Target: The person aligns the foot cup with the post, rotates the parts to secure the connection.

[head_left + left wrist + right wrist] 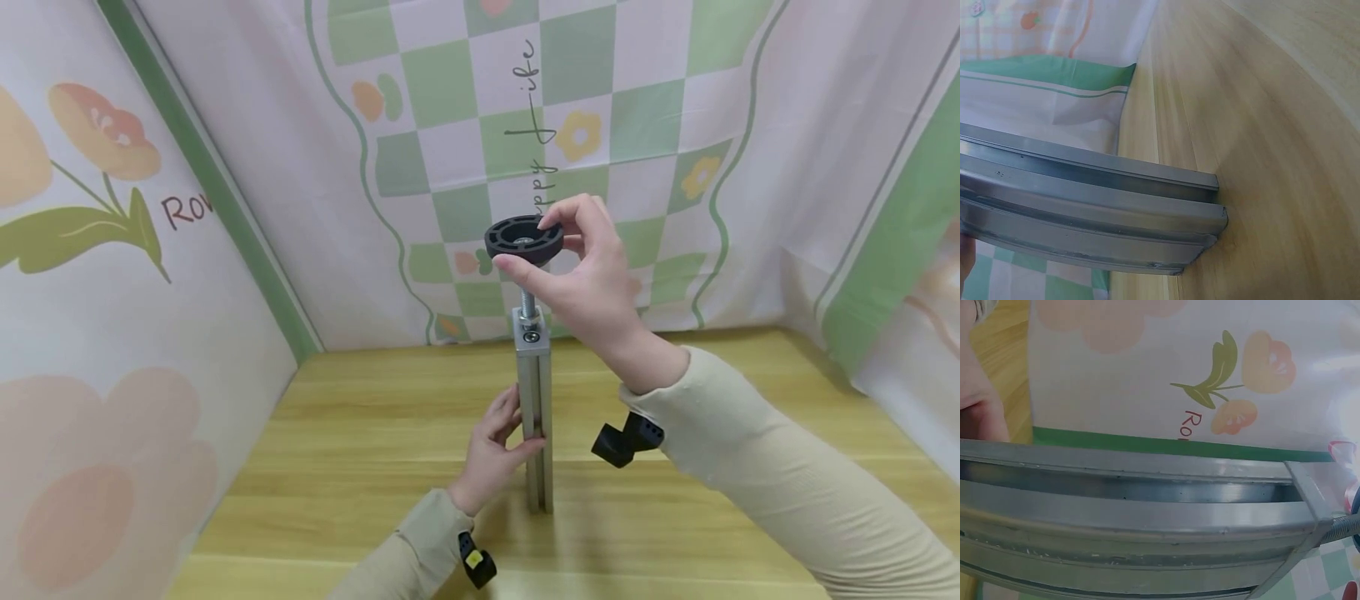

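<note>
An aluminium extrusion profile stands upright on the wooden table, its lower end against the wood in the left wrist view. On its top sits a metal end plate, from which a threaded rod rises. The rod carries a round black levelling foot with a ribbed, hollow face turned upward. My right hand grips the foot by its rim, thumb at the near side and fingers at the far side. Lower down, my left hand holds the profile between thumb and fingers.
The wooden table reaches back to a printed curtain with green checks. Another printed curtain borders it on the left. Black wrist mounts hang below both sleeves.
</note>
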A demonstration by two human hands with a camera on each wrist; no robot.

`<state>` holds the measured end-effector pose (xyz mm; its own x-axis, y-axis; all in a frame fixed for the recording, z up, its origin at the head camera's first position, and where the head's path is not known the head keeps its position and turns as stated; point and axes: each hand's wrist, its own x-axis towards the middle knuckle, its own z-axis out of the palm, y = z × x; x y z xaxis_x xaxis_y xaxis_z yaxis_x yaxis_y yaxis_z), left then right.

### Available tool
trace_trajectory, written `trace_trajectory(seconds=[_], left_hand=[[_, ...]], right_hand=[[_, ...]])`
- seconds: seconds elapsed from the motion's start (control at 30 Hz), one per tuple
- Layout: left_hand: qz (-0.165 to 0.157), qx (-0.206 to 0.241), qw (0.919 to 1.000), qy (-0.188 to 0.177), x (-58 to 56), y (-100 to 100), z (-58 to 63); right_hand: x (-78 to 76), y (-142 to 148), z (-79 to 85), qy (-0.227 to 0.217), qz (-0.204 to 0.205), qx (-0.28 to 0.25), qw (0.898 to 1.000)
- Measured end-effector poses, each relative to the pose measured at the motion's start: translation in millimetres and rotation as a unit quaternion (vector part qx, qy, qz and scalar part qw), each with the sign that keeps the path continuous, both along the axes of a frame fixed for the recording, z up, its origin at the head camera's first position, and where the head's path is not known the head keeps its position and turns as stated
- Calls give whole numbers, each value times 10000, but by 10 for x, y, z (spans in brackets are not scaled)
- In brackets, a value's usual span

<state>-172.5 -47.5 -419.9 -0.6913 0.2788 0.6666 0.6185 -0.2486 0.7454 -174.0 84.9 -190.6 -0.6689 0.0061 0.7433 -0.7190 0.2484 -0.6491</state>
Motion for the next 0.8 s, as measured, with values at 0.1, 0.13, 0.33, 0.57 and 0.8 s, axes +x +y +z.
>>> trace_trajectory(seconds=[0.1,0.13,0.33,0.57,0.8], left_hand=[[-19,26,10000,-1,0,0,0],[-23,35,10000,-4,2,-1,3],[-41,71,9999,-100,15,-4,26],[13,-5,9999,-152,12,-18,23],[31,4,10000,-27,1,-13,-3]], right_hand=[[-14,19,-6,-66,133,-88,9999],[-23,31,-6,-97,257,-142,9995],[-137,122,23,-682,2153,-700,9717],[-389,211,-17,-1556,4515,-1062,8722],[-440,239,-46,-1877,5469,-1323,8051]])
